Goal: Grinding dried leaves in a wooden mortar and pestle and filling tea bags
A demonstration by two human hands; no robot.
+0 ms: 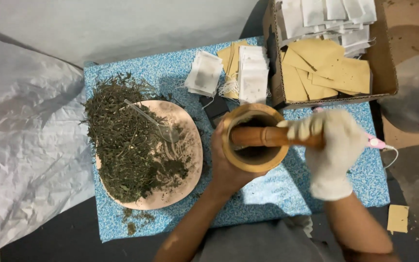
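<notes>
Between the hands, dried herbs are being pounded in a wooden mortar (255, 138).
The bare left hand (225, 165) cups the mortar's side; the gloved right hand (332, 145) is clamped on the pestle (267, 137). Left of the hands, a large herb pile (122, 140) remains on the plate (190, 179), so most grinding seemingly lies ahead.

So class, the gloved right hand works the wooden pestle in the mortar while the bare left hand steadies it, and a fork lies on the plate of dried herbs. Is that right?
Not quite: the head view shows a spoon, not a fork, on the plate of dried herbs. The rest holds: the gloved right hand works the wooden pestle in the mortar, which the bare left hand steadies.
</notes>
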